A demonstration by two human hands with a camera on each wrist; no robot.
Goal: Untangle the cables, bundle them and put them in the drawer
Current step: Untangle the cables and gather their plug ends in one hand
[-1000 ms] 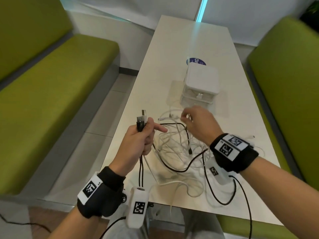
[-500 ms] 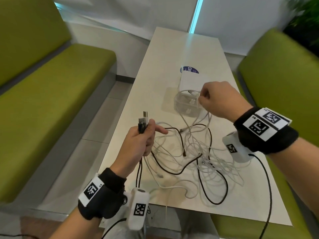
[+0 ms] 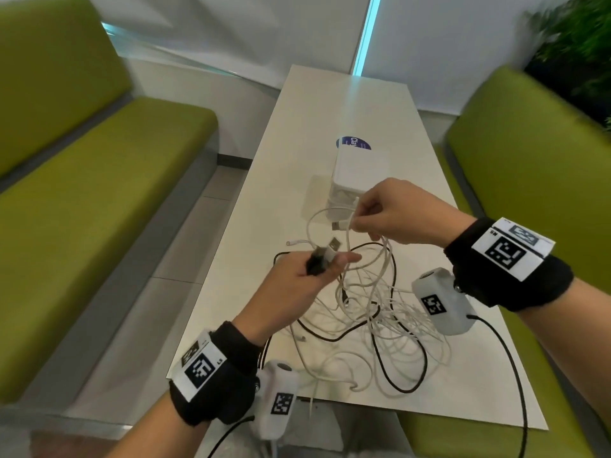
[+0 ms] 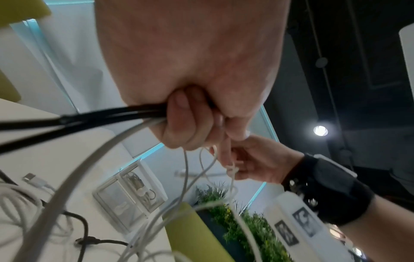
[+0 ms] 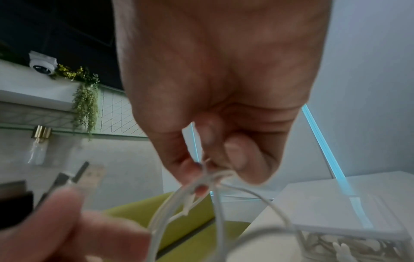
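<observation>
Presently, left hand (image 3: 291,289) clenched round black cable (image 4: 85,117) and white plug ends, held above table (image 3: 251,246). Right hand (image 3: 393,213) pinches white cable strands (image 3: 350,226) just in front of drawer box (image 3: 360,173). Remaining tangle (image 3: 380,328) lies on tabletop btwn both wrists.

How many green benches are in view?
2. The left bench runs along the left side of the table; the right bench along its right side. Others may lie outside the view.

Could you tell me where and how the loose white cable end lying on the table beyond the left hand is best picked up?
Pinch the white plug by its stiff body, coming from above at its free left tip; it lies flat on the table, clear of the tangle.
</observation>
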